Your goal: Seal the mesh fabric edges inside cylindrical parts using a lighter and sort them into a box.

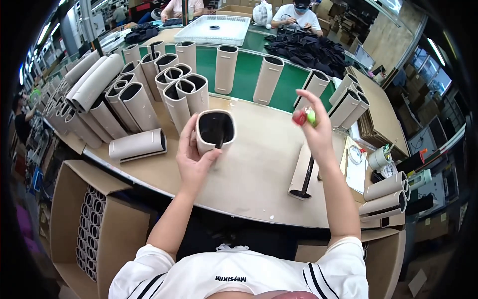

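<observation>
Holding a beige, black-lined oval tube point(215, 132) in curled left hand point(192, 162), small red-and-green object point(301, 117) in half-closed right hand point(321, 133), past brown table's point(254, 172) near edge.

Across from me, on the far green tabletop point(246, 74), I see a white plastic tray point(226, 35) with a small black object point(214, 27) lying in it. A white fan point(262, 13) stands just right of the tray, near a co-worker in a white shirt point(298, 21), who sits behind a heap of black fabric pieces point(311, 50). Farther left, I see a person in a pink top point(185, 7) and a smaller black pile point(142, 33). To my right are stacked flat cardboard sheets point(376, 102), a white paper sheet point(355, 174) and a pale cup point(380, 158) holding slender sticks.
</observation>
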Demonstrator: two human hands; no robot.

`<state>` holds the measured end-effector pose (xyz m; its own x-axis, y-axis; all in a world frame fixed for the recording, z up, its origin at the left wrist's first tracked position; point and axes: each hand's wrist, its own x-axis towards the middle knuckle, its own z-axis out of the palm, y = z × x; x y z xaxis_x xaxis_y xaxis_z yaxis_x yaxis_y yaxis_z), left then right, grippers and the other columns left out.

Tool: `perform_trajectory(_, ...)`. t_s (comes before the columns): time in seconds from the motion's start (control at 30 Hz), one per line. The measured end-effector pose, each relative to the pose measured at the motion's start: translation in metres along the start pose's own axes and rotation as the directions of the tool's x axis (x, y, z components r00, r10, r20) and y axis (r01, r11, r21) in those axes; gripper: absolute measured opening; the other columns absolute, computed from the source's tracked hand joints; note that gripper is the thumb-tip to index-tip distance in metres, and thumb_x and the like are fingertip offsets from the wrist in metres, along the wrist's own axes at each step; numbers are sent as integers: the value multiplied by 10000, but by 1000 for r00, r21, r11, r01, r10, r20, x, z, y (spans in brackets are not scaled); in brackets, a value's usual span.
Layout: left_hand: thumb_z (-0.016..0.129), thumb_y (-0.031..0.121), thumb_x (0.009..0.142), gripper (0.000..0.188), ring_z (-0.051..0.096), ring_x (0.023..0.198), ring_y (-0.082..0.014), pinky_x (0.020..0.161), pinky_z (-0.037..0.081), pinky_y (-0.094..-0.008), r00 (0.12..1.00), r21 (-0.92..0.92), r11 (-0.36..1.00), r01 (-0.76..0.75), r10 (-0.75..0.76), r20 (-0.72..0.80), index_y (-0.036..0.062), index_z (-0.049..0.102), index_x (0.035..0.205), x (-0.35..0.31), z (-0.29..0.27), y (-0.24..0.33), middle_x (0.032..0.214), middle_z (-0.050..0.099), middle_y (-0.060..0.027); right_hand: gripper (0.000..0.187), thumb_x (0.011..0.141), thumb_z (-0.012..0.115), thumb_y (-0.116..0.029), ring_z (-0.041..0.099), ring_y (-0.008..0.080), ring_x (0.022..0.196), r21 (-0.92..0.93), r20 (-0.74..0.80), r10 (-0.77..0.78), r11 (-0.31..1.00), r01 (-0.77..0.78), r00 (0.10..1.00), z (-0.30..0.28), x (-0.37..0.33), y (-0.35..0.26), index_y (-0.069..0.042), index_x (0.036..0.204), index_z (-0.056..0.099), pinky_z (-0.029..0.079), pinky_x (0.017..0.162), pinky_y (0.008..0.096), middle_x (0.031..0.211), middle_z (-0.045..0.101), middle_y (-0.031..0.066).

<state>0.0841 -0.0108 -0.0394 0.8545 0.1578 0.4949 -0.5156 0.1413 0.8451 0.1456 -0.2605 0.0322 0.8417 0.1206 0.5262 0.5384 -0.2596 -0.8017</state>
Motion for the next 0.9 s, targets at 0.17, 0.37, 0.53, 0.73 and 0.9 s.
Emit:
perform_trajectory(0.17, 730, -11, 744, 946, 426, 1293, -311, 1096, 350, -439, 997, 157, 988, -7, 18, -69, 108, 181, 1505, -2, -8, -47, 1469, 343, -139, 387, 907, 505, -135, 619, 226, 890, -515, -341, 173, 788, -338, 924, -77, 92, 93, -142, 1293, 523, 475, 793, 334, 1132, 640, 98)
perform_trajectory(0.37, 745, 44, 751, 966, 349, 1345, -349, 1122, 282, -484, 930, 621, 756, -206, 349, -117, 124, 160, 1515, -2, -12, -58, 1523, 270, -147, 205, 893, 540, -178, 591, 250, 711, -703, -321, 190, 609, -368, 928, -68, 79, 73, -70, 1064, 569, 461, 667, 352, 882, 670, 112)
perform_trajectory(0.53, 793, 147, 727, 992, 343, 1339, -366, 1124, 254, -473, 882, 508, 723, -468, 414, 224, 116, 192, 1515, -23, 36, -8, 1487, 336, -178, 230, 763, 644, 42, 577, 176, 645, -288, -75, -2, 958, -19, 997, 2, -33, -15, -41, 972, 601, 451, 608, 296, 839, 668, 64)
perform_trajectory(0.73, 782, 105, 688, 876, 489, 1176, -299, 1008, 351, -421, 933, 362, 892, -270, 150, 327, 101, 358, 1454, -37, 65, 3, 1372, 470, -131, 275, 733, 742, -120, 511, 156, 703, -380, 206, -42, 917, 120, 978, -2, -92, -54, -34, 962, 616, 421, 655, 271, 827, 581, 47)
perform_trajectory(0.9, 734, 24, 677, 783, 505, 1145, -272, 989, 349, -399, 905, 472, 810, -348, 158, 395, 117, 454, 1403, -49, 60, 25, 1352, 491, -103, 354, 775, 681, -342, 492, 216, 684, -504, 257, -235, 795, 337, 937, -6, -98, -55, -74, 981, 577, 409, 621, 311, 844, 552, 43)
